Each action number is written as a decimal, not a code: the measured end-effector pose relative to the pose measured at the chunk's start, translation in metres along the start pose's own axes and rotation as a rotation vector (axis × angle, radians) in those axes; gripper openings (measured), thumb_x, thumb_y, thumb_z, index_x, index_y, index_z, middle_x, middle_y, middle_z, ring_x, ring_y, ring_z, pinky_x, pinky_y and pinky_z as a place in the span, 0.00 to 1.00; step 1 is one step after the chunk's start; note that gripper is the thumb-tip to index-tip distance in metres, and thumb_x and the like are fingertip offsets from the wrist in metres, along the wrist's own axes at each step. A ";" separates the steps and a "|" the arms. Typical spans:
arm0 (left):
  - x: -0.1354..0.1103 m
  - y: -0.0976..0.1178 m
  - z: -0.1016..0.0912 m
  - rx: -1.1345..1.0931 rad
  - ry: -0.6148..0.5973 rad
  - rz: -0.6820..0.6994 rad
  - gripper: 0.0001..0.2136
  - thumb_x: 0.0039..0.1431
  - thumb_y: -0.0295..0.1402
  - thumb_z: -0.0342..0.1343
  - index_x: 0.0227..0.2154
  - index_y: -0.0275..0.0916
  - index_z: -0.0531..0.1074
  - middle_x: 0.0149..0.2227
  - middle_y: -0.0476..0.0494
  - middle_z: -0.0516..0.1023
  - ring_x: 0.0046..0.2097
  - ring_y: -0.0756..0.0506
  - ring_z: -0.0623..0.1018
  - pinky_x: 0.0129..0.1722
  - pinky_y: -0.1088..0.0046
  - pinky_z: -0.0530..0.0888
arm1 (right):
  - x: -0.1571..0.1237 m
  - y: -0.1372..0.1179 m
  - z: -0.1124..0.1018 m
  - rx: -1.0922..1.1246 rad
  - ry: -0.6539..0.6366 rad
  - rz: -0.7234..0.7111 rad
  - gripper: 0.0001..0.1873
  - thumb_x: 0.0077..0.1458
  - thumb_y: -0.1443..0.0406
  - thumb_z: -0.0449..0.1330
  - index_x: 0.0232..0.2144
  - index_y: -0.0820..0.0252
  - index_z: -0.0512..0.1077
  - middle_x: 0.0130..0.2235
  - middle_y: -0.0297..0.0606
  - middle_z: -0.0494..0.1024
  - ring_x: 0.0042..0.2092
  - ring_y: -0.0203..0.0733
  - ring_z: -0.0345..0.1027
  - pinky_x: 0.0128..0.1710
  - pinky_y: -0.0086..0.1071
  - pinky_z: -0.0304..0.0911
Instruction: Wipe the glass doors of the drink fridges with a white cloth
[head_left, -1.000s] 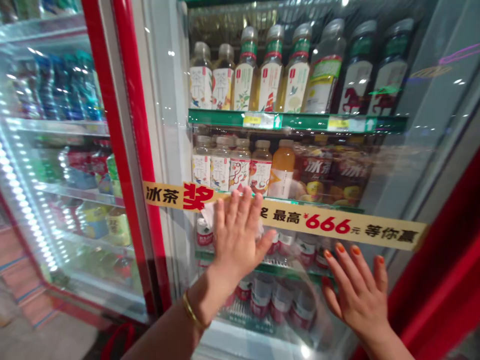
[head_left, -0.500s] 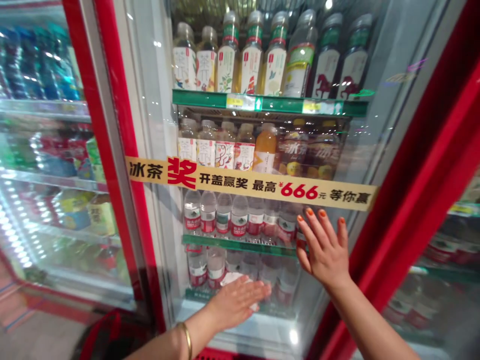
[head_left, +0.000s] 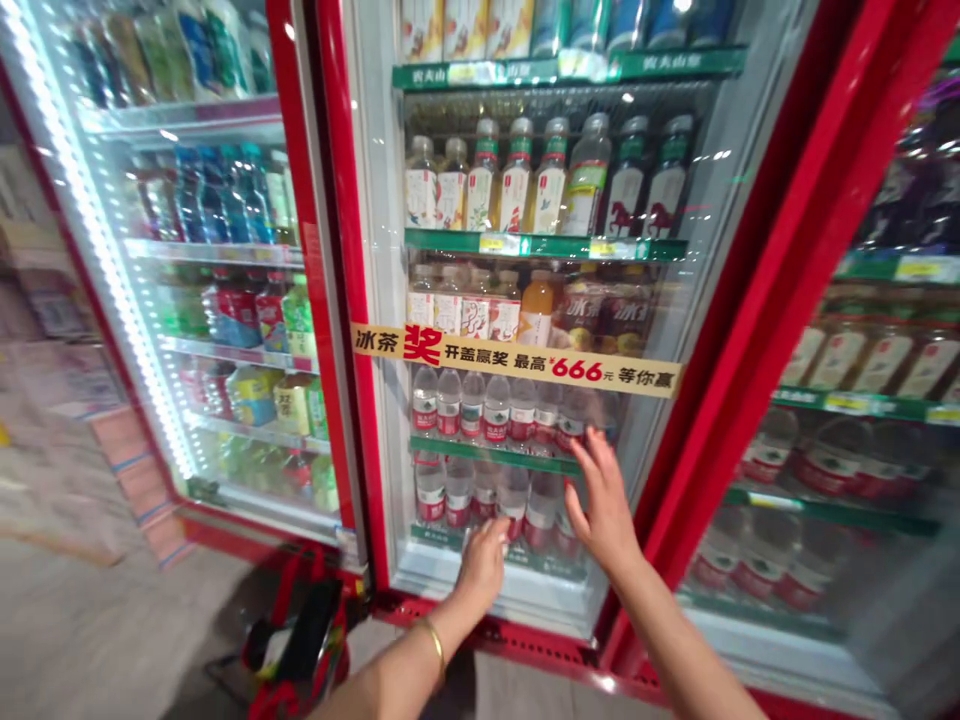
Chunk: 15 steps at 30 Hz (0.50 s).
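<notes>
My left hand (head_left: 484, 568) is at the lower part of the glass door (head_left: 637, 440), in front of the bottom shelf of water bottles. Its fingers are bent and close together. The white tissue that showed under this palm a moment ago is now hidden by the hand. My right hand (head_left: 604, 505), with orange nails, is raised higher and to the right, fingers apart, at or just off the glass. I cannot tell if it touches. Behind the door, red-labelled water bottles (head_left: 496, 410) stand in rows. A yellow promotional strip (head_left: 517, 362) crosses the door above both hands.
Red door frames (head_left: 757, 330) border the cooler. Another lit drinks cooler (head_left: 225, 250) stands to the left, and more bottles (head_left: 840, 455) show behind glass at right. A black and red bag-like object (head_left: 300, 625) sits on the floor (head_left: 97, 630) at lower left.
The view has pulled back, showing more shelves and floor. My left hand has gone from lying flat over the tissue to bent fingers. My right hand stays spread, now below the strip.
</notes>
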<state>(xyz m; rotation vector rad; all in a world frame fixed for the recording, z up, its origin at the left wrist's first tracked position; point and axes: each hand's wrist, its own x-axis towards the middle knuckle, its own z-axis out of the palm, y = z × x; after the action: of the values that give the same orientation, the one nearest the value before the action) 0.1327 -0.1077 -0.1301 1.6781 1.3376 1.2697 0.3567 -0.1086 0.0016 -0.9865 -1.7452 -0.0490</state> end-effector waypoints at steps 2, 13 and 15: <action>-0.005 0.023 0.018 -0.197 0.041 -0.112 0.34 0.67 0.62 0.48 0.62 0.40 0.74 0.56 0.33 0.81 0.58 0.36 0.81 0.67 0.44 0.73 | -0.050 -0.025 0.026 0.180 -0.008 0.189 0.30 0.70 0.51 0.57 0.69 0.51 0.69 0.76 0.48 0.64 0.76 0.54 0.58 0.75 0.57 0.58; -0.072 0.100 -0.060 -0.431 -0.047 -0.037 0.35 0.59 0.57 0.66 0.66 0.46 0.75 0.71 0.36 0.73 0.74 0.33 0.70 0.77 0.44 0.63 | -0.121 -0.034 0.027 0.220 0.202 0.792 0.39 0.53 0.32 0.61 0.40 0.61 0.85 0.29 0.44 0.83 0.34 0.57 0.81 0.33 0.42 0.75; -0.042 0.093 -0.114 -0.322 0.119 0.074 0.30 0.62 0.52 0.65 0.64 0.47 0.75 0.74 0.40 0.69 0.79 0.36 0.62 0.81 0.46 0.51 | -0.105 -0.013 -0.003 0.184 0.339 0.797 0.39 0.51 0.36 0.64 0.48 0.62 0.83 0.32 0.42 0.85 0.36 0.54 0.80 0.34 0.40 0.75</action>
<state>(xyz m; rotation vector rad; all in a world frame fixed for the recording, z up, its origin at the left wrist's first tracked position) 0.0562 -0.1835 -0.0214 1.4567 1.0758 1.5570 0.3588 -0.1803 -0.0758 -1.3770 -0.9456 0.4229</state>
